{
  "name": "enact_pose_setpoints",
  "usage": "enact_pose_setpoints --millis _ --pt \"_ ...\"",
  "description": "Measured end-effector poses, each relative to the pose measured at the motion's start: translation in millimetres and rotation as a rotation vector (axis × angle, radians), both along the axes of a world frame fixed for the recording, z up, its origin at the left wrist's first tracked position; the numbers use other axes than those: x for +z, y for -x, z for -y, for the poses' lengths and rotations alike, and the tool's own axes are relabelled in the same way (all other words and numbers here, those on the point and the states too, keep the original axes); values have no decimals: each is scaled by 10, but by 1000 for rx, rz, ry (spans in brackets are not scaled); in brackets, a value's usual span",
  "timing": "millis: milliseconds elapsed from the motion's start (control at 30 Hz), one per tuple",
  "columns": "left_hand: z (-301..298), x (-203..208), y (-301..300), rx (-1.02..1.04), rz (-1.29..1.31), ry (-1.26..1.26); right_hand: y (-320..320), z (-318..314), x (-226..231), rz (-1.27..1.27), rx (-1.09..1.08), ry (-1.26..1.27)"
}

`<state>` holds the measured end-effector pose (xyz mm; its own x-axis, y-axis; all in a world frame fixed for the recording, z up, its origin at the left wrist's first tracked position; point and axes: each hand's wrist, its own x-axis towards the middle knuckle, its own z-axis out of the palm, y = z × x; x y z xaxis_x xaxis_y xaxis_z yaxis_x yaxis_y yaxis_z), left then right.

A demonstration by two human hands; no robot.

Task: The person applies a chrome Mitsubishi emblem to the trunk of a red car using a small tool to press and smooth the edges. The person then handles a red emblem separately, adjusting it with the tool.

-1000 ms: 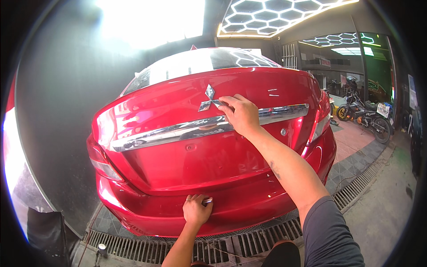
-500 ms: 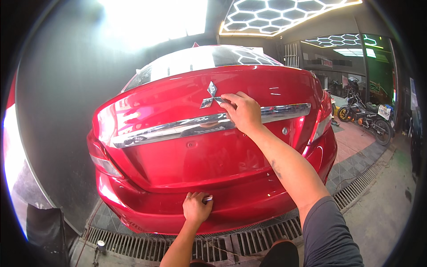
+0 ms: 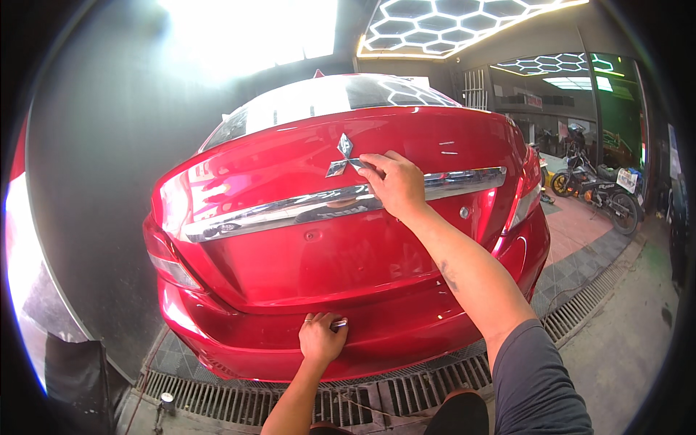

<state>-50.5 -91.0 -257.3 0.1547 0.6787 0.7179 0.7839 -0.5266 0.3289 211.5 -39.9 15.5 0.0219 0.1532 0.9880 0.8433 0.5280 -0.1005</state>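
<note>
The rear of a red car (image 3: 348, 268) fills the middle of the view. A chrome three-pointed emblem (image 3: 344, 146) is on its trunk lid, above a long chrome trim strip (image 3: 283, 216). My right hand (image 3: 399, 185) is closed at the emblem's right-hand point, thumb and index finger on it; the hand covers part of that point and of the strip. Low down, at the bumper (image 3: 406, 341), my left hand (image 3: 322, 338) is closed round a small silver piece (image 3: 338, 324). One end sticks out past the fingers, and its kind cannot be made out.
A floor drain grate (image 3: 225, 399) runs under the bumper, near my legs. Dark fabric (image 3: 76, 377) hangs at the lower left beside a dark wall panel (image 3: 94, 181). Motorcycles (image 3: 598, 188) stand at the right, before glass panes. Hexagonal lights (image 3: 442, 29) hang overhead.
</note>
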Motion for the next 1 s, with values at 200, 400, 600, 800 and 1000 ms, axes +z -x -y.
enact_pose_setpoints --millis 200,400,600,800,1000 --pt "-1 -8 3 1 -15 -4 23 5 -17 -14 11 -8" --pt "-7 -10 -1 -2 -8 8 25 -9 -27 -15 0 -7" --pt "0 -7 2 -2 -4 7 28 -15 -25 -8 -11 -20" --pt "-5 -20 -5 0 -13 -23 27 -22 -44 -9 -14 -27" --pt "-22 -30 -6 -10 -4 -25 66 13 -43 -11 -50 -34"
